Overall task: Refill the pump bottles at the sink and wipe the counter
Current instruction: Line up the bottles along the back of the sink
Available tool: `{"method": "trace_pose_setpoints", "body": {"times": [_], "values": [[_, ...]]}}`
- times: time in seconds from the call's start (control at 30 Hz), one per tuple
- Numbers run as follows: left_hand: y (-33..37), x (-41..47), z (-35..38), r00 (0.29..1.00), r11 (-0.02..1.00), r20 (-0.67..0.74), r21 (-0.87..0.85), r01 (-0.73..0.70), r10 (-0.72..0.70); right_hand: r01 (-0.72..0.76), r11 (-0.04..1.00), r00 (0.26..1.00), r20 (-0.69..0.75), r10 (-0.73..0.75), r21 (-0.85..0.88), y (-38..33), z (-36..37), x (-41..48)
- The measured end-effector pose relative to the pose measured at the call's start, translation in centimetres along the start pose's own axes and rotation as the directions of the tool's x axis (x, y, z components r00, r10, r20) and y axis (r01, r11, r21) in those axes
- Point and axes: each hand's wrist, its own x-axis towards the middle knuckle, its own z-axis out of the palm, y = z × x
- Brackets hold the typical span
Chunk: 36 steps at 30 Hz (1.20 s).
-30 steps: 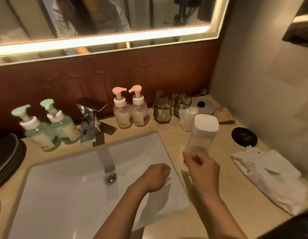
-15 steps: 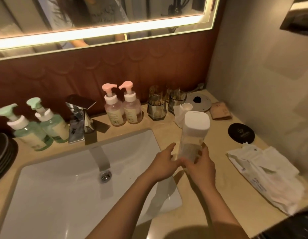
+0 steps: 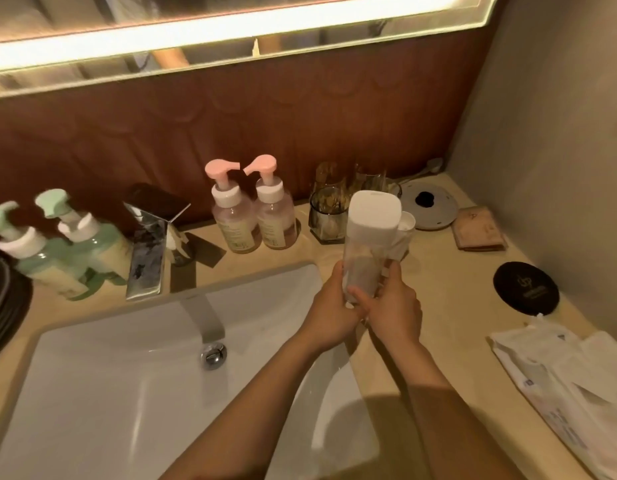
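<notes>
A clear dispenser bottle with a white square top stands upright over the counter, just right of the sink. My left hand and my right hand both grip its lower part, one on each side. Two pink pump bottles stand behind the basin next to the wall. Left of the chrome tap are two green pump bottles.
Two glass cups stand behind the held bottle, with a white round lid and a small pink packet to their right. A black round coaster and white wrapped packets lie at the right. Dark plates are stacked at far left.
My left hand came from over the basin to the bottle, and now both hands hold its lower part. The view has moved closer to the counter.
</notes>
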Motion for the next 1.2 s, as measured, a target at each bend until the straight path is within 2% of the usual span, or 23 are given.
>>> {"method": "trace_pose_setpoints", "body": {"times": [0.33, 0.5, 0.7, 0.83, 0.9, 1.07, 1.2], "values": [[-0.3, 4.8, -1.5, 0.998, 0.999, -0.057, 0.008, 0.032, -0.031, 0.006, 1.000, 0.999, -0.044, -0.006, -0.016, -1.5, 2.1, 4.3], [-0.7, 5.8, -1.5, 0.997, 0.998, -0.046, -0.026, 0.063, -0.064, 0.001, 0.999, 1.000, -0.014, -0.001, -0.033, -1.7, 2.4, 5.0], [-0.2, 4.9, -2.0, 0.982, 0.974, 0.011, -0.128, 0.186, -0.186, -0.065, 0.998, 0.989, 0.130, 0.067, -0.020, -1.3, 1.7, 4.9], [-0.9, 2.9, -1.5, 0.951, 0.935, -0.031, -0.198, 0.296, -0.308, -0.098, 0.995, 0.986, 0.140, 0.092, 0.035, -0.7, 0.4, 3.3], [-1.6, 1.4, -1.4, 0.942, 0.930, -0.028, -0.169, 0.326, -0.335, -0.131, 0.989, 0.984, 0.132, 0.120, 0.075, -0.2, -0.3, 2.2], [-2.9, -3.0, -1.1, 0.952, 0.942, 0.048, -0.135, 0.307, -0.304, -0.163, 0.976, 0.986, 0.045, 0.158, 0.142, 1.8, -1.9, -2.4], [-3.4, -5.7, -0.1, 0.970, 0.971, 0.115, -0.084, 0.224, -0.213, -0.216, 0.967, 0.974, -0.045, 0.224, 0.137, 3.8, -3.6, -6.9]]}}
